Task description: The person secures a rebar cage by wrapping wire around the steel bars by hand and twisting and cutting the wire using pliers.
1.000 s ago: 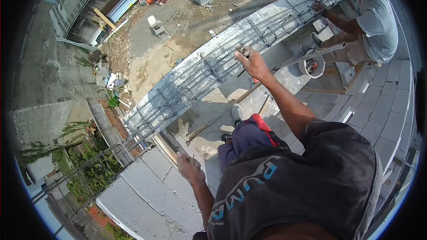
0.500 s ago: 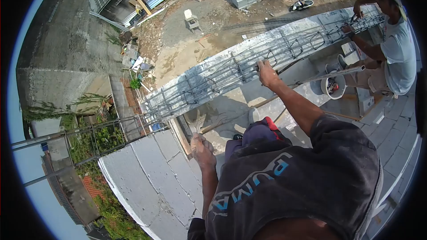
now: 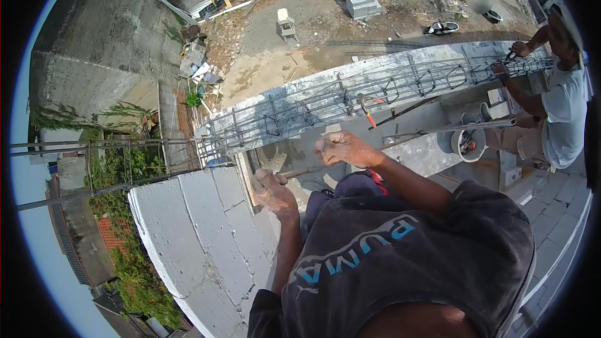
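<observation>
My right hand (image 3: pixel 343 149) is raised in front of my body, its fingers curled together. Any small thing between them is too blurred to make out. Close to its left, my left hand (image 3: pixel 274 193) has its fingers drawn in over the end of the block wall, also smeared; what it may hold is hidden. Beyond my right hand, a tool with orange-red handles (image 3: pixel 369 119), which looks like pincers, hangs on the long rebar cage (image 3: pixel 300 112). That cage lies along the top of a concrete beam (image 3: pixel 250 112).
A co-worker (image 3: pixel 563 100) at the right has both hands on the cage. Near that person stand buckets (image 3: pixel 468 143) and a long metal bar (image 3: pixel 451 128). A pale block wall (image 3: pixel 194 231) is at my left. Beyond the beam, the ground lies far below, with a chair (image 3: pixel 286 24).
My right hand has come away from the cage and back toward my left hand. The orange-handled tool now shows on the cage. My left hand has risen slightly, and the view has shifted.
</observation>
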Motion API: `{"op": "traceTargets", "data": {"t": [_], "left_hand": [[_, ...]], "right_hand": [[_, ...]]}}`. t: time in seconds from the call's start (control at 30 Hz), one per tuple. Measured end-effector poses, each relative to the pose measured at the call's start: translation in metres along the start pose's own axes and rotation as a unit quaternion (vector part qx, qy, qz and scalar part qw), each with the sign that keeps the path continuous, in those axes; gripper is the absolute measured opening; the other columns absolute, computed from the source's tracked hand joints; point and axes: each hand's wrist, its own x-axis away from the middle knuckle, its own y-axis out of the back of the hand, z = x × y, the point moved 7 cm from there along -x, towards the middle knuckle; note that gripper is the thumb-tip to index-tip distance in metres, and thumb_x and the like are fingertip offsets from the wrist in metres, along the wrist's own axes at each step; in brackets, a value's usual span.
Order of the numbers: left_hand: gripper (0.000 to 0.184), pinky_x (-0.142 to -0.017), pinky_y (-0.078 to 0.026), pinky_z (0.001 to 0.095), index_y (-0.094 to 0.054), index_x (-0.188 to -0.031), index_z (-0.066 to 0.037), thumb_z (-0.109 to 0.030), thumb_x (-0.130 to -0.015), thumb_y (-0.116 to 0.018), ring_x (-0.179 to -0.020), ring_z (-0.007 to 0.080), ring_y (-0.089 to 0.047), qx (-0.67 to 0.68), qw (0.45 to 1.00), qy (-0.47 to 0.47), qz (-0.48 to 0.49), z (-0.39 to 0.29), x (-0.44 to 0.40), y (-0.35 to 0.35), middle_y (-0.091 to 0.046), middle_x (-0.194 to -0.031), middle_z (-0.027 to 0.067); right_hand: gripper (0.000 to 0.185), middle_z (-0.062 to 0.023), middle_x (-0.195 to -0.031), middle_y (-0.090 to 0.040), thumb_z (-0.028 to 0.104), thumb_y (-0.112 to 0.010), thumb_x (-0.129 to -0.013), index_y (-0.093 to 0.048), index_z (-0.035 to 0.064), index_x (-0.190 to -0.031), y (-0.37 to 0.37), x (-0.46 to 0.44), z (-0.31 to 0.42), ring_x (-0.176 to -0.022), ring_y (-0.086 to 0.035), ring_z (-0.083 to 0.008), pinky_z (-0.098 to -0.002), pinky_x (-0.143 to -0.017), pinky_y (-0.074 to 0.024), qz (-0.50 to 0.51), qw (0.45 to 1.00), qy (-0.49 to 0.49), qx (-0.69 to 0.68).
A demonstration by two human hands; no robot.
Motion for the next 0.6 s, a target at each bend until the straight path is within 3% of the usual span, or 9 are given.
{"op": "traceTargets", "data": {"t": [0.17, 0.23, 0.27, 0.33, 0.37, 0.4, 0.47, 0.5, 0.6], "left_hand": [[0.042, -0.052, -0.039, 0.0266, -0.049, -0.092, -0.004, -0.043, -0.106, -0.040, -0.057, 0.0112, -0.048, -0.040, 0.996, -0.031, 0.079, -0.004, 0.020, -0.014, -0.047, -0.072, 0.0036], [0.039, -0.050, -0.038, 0.0269, -0.049, -0.090, -0.006, -0.041, -0.106, -0.041, -0.055, 0.0106, -0.045, -0.015, 0.995, -0.019, 0.098, -0.006, 0.028, -0.021, -0.046, -0.071, 0.0026], [0.038, -0.049, -0.037, 0.0270, -0.049, -0.090, -0.007, -0.041, -0.106, -0.041, -0.053, 0.0105, -0.043, 0.081, 0.989, 0.071, 0.103, 0.004, 0.031, -0.024, -0.045, -0.071, 0.0021], [0.037, -0.047, -0.035, 0.0271, -0.048, -0.088, -0.009, -0.041, -0.105, -0.043, -0.051, 0.0103, -0.039, 0.274, 0.925, 0.240, 0.109, 0.012, 0.040, -0.035, -0.043, -0.070, 0.0012], [0.035, -0.047, -0.032, 0.0262, -0.049, -0.085, -0.012, -0.040, -0.105, -0.043, -0.047, 0.0091, -0.034, 0.374, 0.856, 0.343, 0.099, 0.013, 0.050, -0.041, -0.041, -0.066, -0.0023], [0.036, -0.046, -0.032, 0.0254, -0.050, -0.084, -0.013, -0.043, -0.104, -0.044, -0.046, 0.0086, -0.035, 0.427, 0.810, 0.385, 0.112, 0.013, 0.053, -0.044, -0.040, -0.063, -0.0033], [0.039, -0.045, -0.032, 0.0237, -0.053, -0.083, -0.015, -0.047, -0.103, -0.045, -0.043, 0.0075, -0.036, 0.524, 0.702, 0.460, 0.142, 0.011, 0.058, -0.046, -0.039, -0.059, -0.0053], [0.039, -0.046, -0.032, 0.0239, -0.054, -0.083, -0.015, -0.045, -0.104, -0.043, -0.043, 0.0070, -0.036, 0.545, 0.682, 0.464, 0.148, 0.008, 0.056, -0.044, -0.040, -0.058, -0.0058], [0.040, -0.047, -0.031, 0.0242, -0.057, -0.084, -0.015, -0.042, -0.106, -0.039, -0.044, 0.0061, -0.036, 0.589, 0.633, 0.474, 0.167, 0.000, 0.046, -0.039, -0.041, -0.058, -0.0067]], "right_hand": [[0.061, -0.0107, -0.117, -0.058, 0.044, -0.057, -0.099, -0.042, 0.0040, -0.142, -0.054, -0.022, 0.002, -0.094, -0.062, -0.0144, -0.0306, -0.080, -0.0541, -0.044, 0.990, -0.002, -0.135], [0.066, -0.0117, -0.122, -0.055, 0.045, -0.053, -0.101, -0.030, 0.0054, -0.148, -0.052, -0.035, 0.007, -0.099, -0.061, -0.0161, -0.0327, -0.084, -0.0531, -0.075, 0.984, 0.101, -0.129], [0.069, -0.0122, -0.125, -0.054, 0.045, -0.051, -0.101, -0.024, 0.0061, -0.152, -0.051, -0.040, 0.010, -0.101, -0.060, -0.0170, -0.0337, -0.086, -0.0526, -0.089, 0.976, 0.151, -0.127], [0.073, -0.0129, -0.123, -0.056, 0.039, -0.061, -0.097, -0.026, 0.0035, -0.150, -0.040, -0.038, 0.033, -0.101, -0.060, -0.0184, -0.0337, -0.085, -0.0527, -0.147, 0.958, 0.236, -0.074], [0.075, -0.0133, -0.122, -0.057, 0.037, -0.065, -0.095, -0.027, 0.0022, -0.149, -0.032, -0.035, 0.045, -0.100, -0.060, -0.0191, -0.0337, -0.084, -0.0527, -0.175, 0.944, 0.277, -0.047], [0.077, -0.0137, -0.121, -0.057, 0.031, -0.070, -0.092, -0.028, 0.0025, -0.149, -0.033, -0.029, 0.060, -0.100, -0.060, -0.0197, -0.0335, -0.084, -0.0522, -0.173, 0.927, 0.323, 0.078], [0.083, -0.0146, -0.119, -0.058, 0.021, -0.078, -0.085, -0.028, 0.0031, -0.149, -0.041, -0.016, 0.082, -0.100, -0.060, -0.0210, -0.0332, -0.086, -0.0512, -0.162, 0.844, 0.400, 0.319], [0.091, -0.0153, -0.117, -0.058, 0.011, -0.084, -0.075, -0.030, 0.0047, -0.149, -0.046, -0.017, 0.083, -0.101, -0.061, -0.0238, -0.0342, -0.086, -0.0506, -0.109, 0.844, 0.408, 0.331], [0.088, -0.0156, -0.118, -0.059, 0.011, -0.084, -0.075, -0.034, 0.0067, -0.147, -0.055, -0.015, 0.092, -0.104, -0.059, -0.0230, -0.0368, -0.089, -0.0503, -0.047, 0.811, 0.403, 0.421]]}}
